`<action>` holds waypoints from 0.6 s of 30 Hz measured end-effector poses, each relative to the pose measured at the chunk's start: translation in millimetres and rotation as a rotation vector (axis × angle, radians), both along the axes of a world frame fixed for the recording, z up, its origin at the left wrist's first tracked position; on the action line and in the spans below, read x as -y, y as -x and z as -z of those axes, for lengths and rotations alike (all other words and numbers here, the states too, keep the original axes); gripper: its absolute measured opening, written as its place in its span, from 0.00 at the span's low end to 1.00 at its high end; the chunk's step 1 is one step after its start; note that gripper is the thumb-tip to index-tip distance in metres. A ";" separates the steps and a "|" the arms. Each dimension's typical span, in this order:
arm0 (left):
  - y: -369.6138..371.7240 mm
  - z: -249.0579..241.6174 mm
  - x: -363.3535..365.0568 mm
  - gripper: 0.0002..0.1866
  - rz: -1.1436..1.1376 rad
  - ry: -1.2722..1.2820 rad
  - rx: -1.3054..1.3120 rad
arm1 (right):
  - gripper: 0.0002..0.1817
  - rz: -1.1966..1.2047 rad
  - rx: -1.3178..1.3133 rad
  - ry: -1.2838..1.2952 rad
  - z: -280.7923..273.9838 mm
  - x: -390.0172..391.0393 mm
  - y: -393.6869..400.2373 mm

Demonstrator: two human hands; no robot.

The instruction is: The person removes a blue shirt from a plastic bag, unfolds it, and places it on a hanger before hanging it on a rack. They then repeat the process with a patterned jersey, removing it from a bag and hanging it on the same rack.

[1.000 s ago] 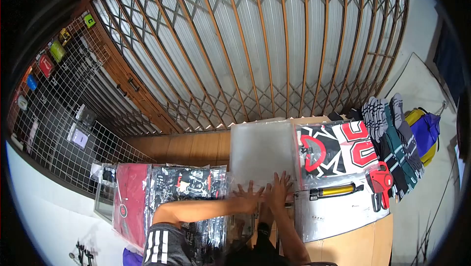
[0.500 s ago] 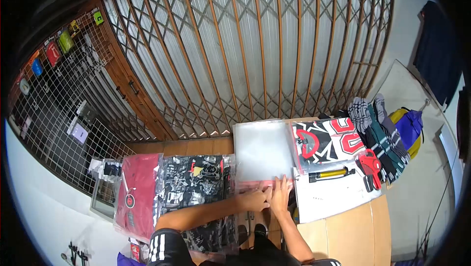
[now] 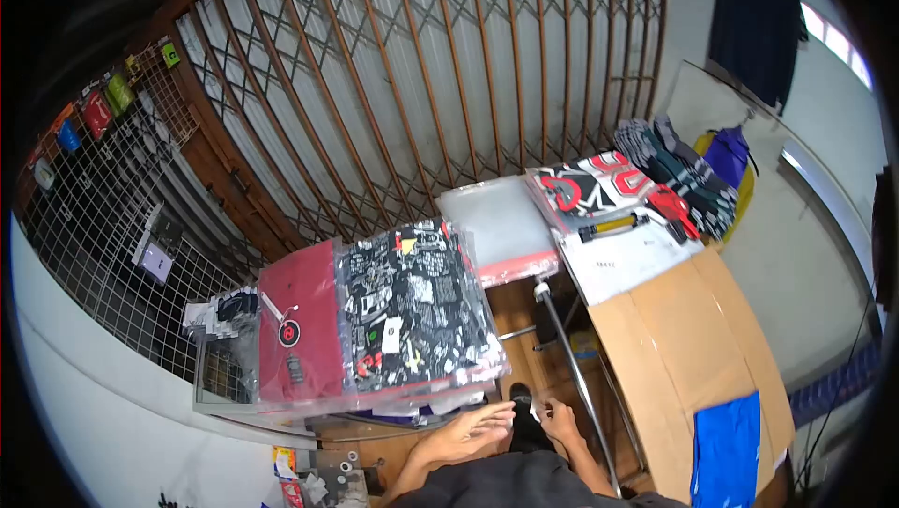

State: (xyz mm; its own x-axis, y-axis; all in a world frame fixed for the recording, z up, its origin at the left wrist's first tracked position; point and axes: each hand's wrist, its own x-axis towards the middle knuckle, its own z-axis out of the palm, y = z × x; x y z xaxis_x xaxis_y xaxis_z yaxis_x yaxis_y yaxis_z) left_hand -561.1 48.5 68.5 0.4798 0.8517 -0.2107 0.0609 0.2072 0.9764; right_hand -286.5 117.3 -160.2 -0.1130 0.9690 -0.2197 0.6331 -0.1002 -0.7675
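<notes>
Black fabric (image 3: 426,297) with white prints under clear plastic (image 3: 491,351).

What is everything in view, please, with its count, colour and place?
Folding gate: one, brown, back
Wire rack: one, pale, left
Hanging packets: several, mixed, on rack
Folded garment: one, maroon, left
Patterned garment: one, black-white, beside it
Wrapped stack: one, greyish, centre
Printed garment: one, black-white-red, right
Tube-like item: one, yellow-black, on white packet
Socks: several, grey-green-black, right
Bag: one, purple-yellow, right
Hanging garment: one, dark, upper right
Tabletop: one, tan, right
Folded cloth: one, blue, on tabletop
Hands: two, bare, lower centre
</notes>
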 end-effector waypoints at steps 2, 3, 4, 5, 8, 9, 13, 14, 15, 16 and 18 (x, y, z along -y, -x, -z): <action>0.6 34.6 34.9 0.29 -0.132 0.007 -0.054 | 0.21 0.002 0.033 0.070 8.4 45.7 -8.6; -2.8 42.6 50.6 0.28 -0.201 0.024 -0.120 | 0.22 -0.015 0.034 0.087 9.8 65.5 -11.5; -5.6 53.0 67.4 0.28 -0.233 0.000 -0.205 | 0.23 -0.030 0.030 0.098 11.0 82.1 -12.8; -7.3 68.6 82.4 0.29 -0.217 0.001 -0.242 | 0.24 -0.041 0.024 0.108 9.4 97.7 -14.8; -13.3 120.0 115.2 0.35 -0.095 -0.008 -0.367 | 0.29 -0.098 0.043 0.238 -13.9 133.9 -28.4; -18.7 120.7 121.3 0.35 -0.016 -0.054 -0.439 | 0.30 -0.092 0.037 0.264 -16.9 148.1 -33.9; -49.9 113.4 135.6 0.38 0.239 -0.185 -0.620 | 0.32 0.000 0.060 0.246 -26.8 199.0 -63.4; -61.1 106.6 137.1 0.38 0.276 -0.218 -0.645 | 0.32 0.032 0.059 0.252 -33.3 212.9 -73.7; -74.7 101.4 139.6 0.38 0.313 -0.254 -0.665 | 0.32 0.086 0.056 0.228 -30.8 229.3 -84.6; -86.9 99.9 141.8 0.38 0.346 -0.279 -0.694 | 0.32 0.141 0.058 0.204 -26.6 244.7 -97.1; -112.1 104.6 143.7 0.38 0.418 -0.380 -0.685 | 0.32 0.257 0.061 0.174 -24.8 286.2 -126.3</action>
State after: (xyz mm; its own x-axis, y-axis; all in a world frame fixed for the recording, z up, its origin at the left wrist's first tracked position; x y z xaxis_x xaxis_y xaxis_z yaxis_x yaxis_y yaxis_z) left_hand -448.9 -95.2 -36.1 0.6397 0.7059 -0.3041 0.6551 -0.2937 0.6962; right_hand -160.2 -168.9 -135.4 0.1492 0.9112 -0.3839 0.6146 -0.3896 -0.6859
